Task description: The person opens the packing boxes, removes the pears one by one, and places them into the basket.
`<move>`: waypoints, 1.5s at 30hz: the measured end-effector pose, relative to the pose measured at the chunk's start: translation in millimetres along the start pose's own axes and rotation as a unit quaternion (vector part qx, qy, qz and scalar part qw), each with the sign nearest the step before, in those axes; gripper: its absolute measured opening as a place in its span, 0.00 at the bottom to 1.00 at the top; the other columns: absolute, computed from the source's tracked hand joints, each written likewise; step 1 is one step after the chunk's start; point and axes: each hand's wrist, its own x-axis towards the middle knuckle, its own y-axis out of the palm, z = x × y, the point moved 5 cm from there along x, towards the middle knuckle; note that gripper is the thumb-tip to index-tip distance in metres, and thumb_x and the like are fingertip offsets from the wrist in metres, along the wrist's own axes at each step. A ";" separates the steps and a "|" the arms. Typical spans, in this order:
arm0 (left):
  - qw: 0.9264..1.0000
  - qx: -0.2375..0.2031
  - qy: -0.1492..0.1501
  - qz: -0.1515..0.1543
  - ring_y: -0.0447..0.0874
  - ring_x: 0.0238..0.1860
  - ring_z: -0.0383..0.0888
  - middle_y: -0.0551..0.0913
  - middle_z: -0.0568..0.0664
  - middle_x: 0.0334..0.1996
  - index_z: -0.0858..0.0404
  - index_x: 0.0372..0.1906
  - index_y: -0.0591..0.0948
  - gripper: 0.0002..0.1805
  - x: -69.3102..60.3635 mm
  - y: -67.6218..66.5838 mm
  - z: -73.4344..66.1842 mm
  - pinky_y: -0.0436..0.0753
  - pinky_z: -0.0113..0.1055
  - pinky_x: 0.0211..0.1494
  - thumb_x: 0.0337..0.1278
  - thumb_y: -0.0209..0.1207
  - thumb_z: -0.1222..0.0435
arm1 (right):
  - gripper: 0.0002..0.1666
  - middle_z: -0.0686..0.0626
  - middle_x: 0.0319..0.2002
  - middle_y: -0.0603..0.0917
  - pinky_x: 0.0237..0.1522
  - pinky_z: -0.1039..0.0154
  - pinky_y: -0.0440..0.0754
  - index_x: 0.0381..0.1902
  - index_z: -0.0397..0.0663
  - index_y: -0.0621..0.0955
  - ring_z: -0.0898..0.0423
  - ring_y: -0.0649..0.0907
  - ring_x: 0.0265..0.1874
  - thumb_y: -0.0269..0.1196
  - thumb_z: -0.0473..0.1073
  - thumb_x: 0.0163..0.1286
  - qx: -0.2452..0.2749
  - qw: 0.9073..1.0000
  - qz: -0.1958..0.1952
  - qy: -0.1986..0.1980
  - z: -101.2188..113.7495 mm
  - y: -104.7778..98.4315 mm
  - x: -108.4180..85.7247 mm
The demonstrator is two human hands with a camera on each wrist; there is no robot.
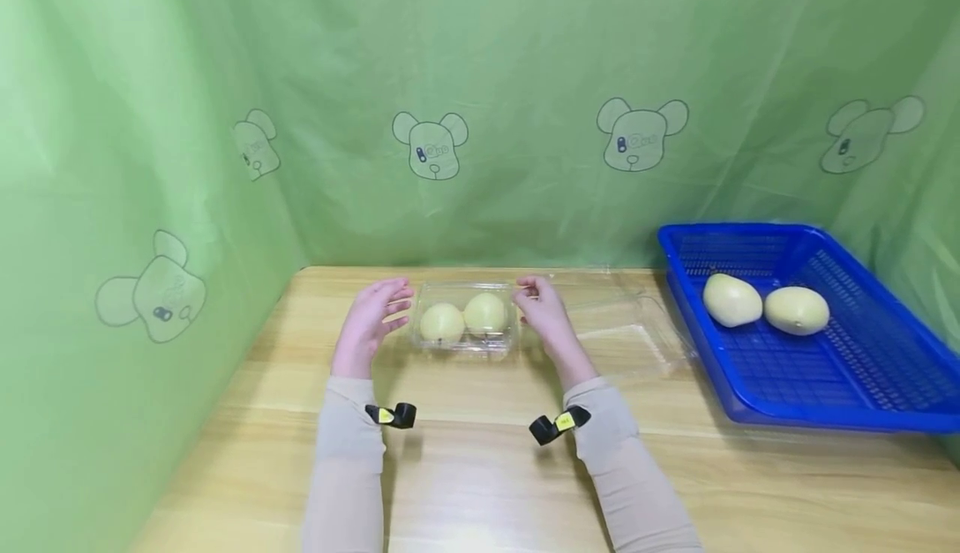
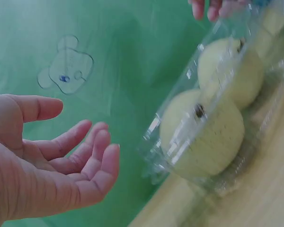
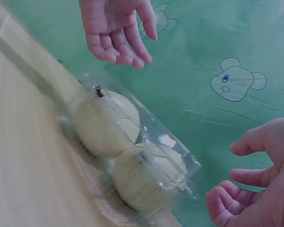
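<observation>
Between the hands [image 1: 369, 319] [image 1: 546, 311], the clear box [image 1: 476, 352] stretches left to right.

Head view looks down; wrist close-ups share fruit [image 2: 210, 142].

In the middle, two pale yellow-green pears [image 1: 442, 323], finely speckled, with dark brown stem ends, show through a colourless, clear plastic box [image 1: 480, 354], while on the right two creamy yellow fruits [image 1: 732, 300] contrast with a vivid blue basket [image 1: 750, 407] patterned in fine latticework. Light tan wood grain streaks the table [image 1: 465, 453], and the green curtain [image 1: 525, 36] at far, left and right repeats grey-outlined cartoon animal heads [image 1: 433, 161] with dark blue eyes. Near, beige sleeves [image 1: 345, 461] carry black wrist cameras [image 1: 405, 415] with yellow labels [image 1: 386, 416]
</observation>
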 end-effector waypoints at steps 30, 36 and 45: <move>0.997 -0.075 -0.016 0.031 0.72 0.59 0.49 0.65 0.65 0.69 0.69 0.73 0.58 0.29 27.8 -13.8 42.3 0.69 0.42 0.72 0.71 0.47 0.66 | 0.12 0.41 0.35 0.82 0.34 0.69 0.82 0.46 0.34 0.79 0.58 0.79 0.31 0.58 0.39 0.71 0.112 0.981 0.071 -0.142 26.8 76.7 -51.4; 0.993 -0.100 -0.031 0.054 0.70 0.64 0.53 0.62 0.67 0.71 0.68 0.72 0.59 0.28 27.4 -19.1 42.8 0.67 0.43 0.74 0.72 0.48 0.62 | 0.16 0.52 0.24 0.80 0.27 0.71 0.79 0.43 0.27 0.78 0.61 0.77 0.22 0.55 0.39 0.72 0.107 0.970 0.204 -0.075 12.6 105.1 -61.1; 0.991 -0.113 -0.042 0.065 0.70 0.65 0.53 0.63 0.67 0.71 0.68 0.72 0.59 0.30 25.9 -21.3 43.9 0.66 0.43 0.75 0.73 0.48 0.60 | 0.18 0.53 0.24 0.80 0.28 0.72 0.78 0.48 0.28 0.76 0.62 0.77 0.22 0.52 0.40 0.73 0.179 0.932 0.278 0.150 -34.0 132.5 -69.9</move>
